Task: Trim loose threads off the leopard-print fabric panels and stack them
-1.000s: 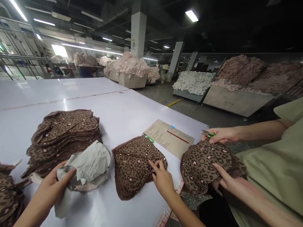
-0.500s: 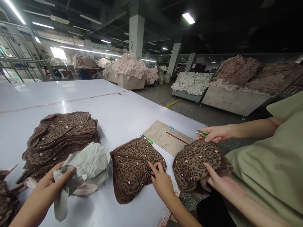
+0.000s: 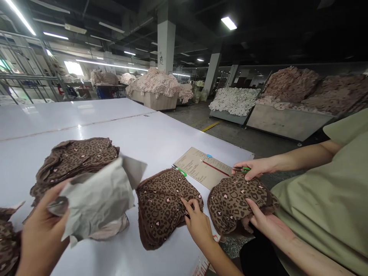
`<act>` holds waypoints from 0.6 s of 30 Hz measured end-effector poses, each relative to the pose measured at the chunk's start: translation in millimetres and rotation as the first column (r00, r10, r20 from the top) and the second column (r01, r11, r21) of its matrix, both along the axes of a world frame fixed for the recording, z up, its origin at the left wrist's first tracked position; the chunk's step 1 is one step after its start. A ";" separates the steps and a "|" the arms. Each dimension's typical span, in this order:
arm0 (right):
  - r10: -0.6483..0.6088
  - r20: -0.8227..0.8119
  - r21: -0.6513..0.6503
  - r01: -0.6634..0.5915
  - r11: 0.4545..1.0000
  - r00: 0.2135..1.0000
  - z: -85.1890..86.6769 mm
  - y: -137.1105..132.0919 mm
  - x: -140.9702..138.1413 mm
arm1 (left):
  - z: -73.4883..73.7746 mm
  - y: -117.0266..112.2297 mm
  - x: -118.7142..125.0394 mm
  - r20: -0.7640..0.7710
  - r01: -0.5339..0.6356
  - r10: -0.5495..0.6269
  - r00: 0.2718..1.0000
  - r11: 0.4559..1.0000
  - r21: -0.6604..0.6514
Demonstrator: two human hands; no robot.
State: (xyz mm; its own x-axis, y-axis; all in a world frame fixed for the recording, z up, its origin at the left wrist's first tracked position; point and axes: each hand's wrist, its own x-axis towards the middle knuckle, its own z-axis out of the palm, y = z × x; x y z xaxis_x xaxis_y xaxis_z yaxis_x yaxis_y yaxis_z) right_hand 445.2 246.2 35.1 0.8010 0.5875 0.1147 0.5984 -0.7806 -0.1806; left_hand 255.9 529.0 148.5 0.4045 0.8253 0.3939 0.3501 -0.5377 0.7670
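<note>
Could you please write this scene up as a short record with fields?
Left-hand grip: on crumpled light-grey paper
Right-hand grip: on leopard-print fabric stack; dark item at fingers, unclear
Beyond paper: taller leopard-print pile
Written card: red pencil, blue clip
Beside card: green-handled snips
Co-worker: far grip on green snips; near grip on leopard-print bundle

Our garment workshop
Beyond our right hand [image 3: 199, 223] stand bins [image 3: 159, 101] heaped with cloth [image 3: 155, 81]; just beyond our left hand [image 3: 43, 226], we see a stack of fabric pieces [image 3: 83, 151].
</note>
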 end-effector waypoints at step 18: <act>-0.001 0.041 0.005 0.001 1.000 0.999 -8.0 0.1 -1.9 | -9.8 15.2 13.3 -0.360 -0.077 0.095 0.928 0.995 0.063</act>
State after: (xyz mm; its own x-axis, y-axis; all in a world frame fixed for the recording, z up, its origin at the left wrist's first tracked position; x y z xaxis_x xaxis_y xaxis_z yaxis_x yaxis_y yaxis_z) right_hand 443.3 246.3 27.1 0.7962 0.5861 0.1505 0.6046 -0.7802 -0.1601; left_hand 269.2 544.2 138.7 0.4550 0.8476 0.2730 0.6457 -0.5252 0.5543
